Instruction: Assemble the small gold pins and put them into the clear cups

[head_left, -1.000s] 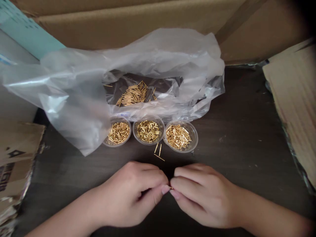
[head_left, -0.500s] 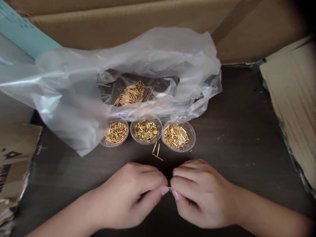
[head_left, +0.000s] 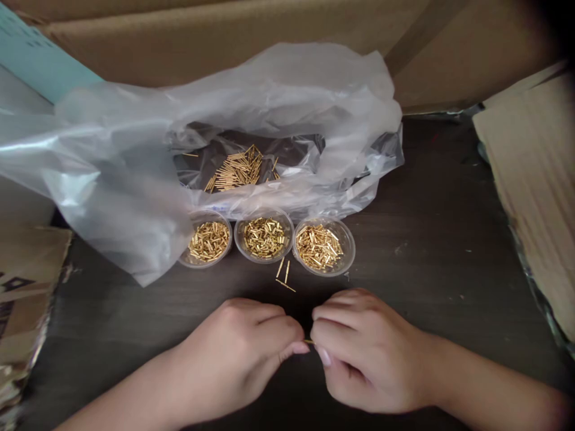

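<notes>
My left hand (head_left: 251, 353) and my right hand (head_left: 368, 353) meet near the front of the dark table, both closed in a pinch. Between their fingertips shows a short stretch of a thin gold-coloured pin (head_left: 308, 341); its ends are hidden by my fingers. Just beyond my hands lie a few loose gold pins (head_left: 286, 272). Behind those stand three round clear cups in a row: the left cup (head_left: 228, 248), the middle cup (head_left: 238, 245) and the right cup (head_left: 353, 254), each holding many small gold-coloured metal pieces.
An open clear plastic bag (head_left: 112, 155) spreads behind the cups, with a heap of thin gold pins (head_left: 238, 167) inside. A large cardboard box (head_left: 224, 42) stands at the back. Cardboard pieces flank the table (head_left: 440, 251), one at the left (head_left: 31, 269), one at the right (head_left: 539, 191).
My left thumb and fingers have shifted slightly on the pin, and a little more of it shows between my hands. The view has moved slightly; cups and loose pins stay put.
</notes>
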### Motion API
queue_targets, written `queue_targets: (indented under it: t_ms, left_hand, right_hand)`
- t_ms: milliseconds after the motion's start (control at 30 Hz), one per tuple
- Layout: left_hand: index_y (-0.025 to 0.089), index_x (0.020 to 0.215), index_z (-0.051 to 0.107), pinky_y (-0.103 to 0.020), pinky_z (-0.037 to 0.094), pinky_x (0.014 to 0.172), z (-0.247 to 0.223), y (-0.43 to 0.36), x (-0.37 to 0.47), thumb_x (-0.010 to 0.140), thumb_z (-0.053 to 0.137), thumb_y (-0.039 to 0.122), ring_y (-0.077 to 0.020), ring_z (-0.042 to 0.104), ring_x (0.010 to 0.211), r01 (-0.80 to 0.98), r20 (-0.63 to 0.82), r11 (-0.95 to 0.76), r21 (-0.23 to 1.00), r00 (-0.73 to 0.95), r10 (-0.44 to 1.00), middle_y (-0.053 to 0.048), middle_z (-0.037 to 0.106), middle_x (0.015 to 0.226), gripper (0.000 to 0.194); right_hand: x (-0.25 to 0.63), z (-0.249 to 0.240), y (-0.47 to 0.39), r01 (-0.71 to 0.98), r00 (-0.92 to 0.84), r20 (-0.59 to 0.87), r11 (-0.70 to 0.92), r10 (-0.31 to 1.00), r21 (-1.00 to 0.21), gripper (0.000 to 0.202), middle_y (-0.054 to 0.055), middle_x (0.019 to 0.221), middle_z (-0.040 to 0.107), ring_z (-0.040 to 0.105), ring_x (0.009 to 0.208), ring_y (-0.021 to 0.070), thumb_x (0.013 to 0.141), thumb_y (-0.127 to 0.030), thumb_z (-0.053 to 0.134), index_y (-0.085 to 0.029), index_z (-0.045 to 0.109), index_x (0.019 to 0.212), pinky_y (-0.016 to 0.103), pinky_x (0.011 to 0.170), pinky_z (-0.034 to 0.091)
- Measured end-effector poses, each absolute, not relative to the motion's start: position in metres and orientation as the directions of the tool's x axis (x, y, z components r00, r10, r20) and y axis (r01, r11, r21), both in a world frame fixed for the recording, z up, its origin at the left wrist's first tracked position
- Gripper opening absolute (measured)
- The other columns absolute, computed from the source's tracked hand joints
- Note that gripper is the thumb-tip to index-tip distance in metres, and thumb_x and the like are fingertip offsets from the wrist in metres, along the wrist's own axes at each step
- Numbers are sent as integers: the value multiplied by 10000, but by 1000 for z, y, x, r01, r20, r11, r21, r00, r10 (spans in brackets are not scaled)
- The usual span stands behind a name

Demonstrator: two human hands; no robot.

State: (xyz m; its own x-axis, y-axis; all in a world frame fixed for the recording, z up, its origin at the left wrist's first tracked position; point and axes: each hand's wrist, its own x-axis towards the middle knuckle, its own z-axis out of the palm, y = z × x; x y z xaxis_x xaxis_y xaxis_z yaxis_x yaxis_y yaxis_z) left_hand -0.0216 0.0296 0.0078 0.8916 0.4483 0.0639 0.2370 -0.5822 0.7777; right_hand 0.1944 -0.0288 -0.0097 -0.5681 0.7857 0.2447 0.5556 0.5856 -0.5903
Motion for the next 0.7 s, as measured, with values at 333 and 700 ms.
queue_targets:
  t_ms: [333, 700]
  left_hand:
    - [136, 904, 646, -277, 398, 530, 9, 27, -22, 1030, 475, 153, -132, 520, 553, 193, 185, -670, 717, 874, 450, -2, 587, 668, 214]
    - [128, 974, 639, -309, 429, 504, 14, 23, -25, 1044, 373, 121, -156, 519, 566, 205, 240, -799, 565, 886, 397, -11, 604, 691, 275]
  right_hand:
    - [194, -9, -30, 482, -548, 258, 553, 795, -679, 193, -35, 603, 409, 322, 554, 119, 797, -91, 392, -189, 491, 663, 288, 547, 311]
    - [193, -7, -33, 357, -565, 164, 419, 809, -835, 144, -51, 615, 417, 365, 556, 97, 801, -96, 367, -201, 417, 715, 257, 570, 330]
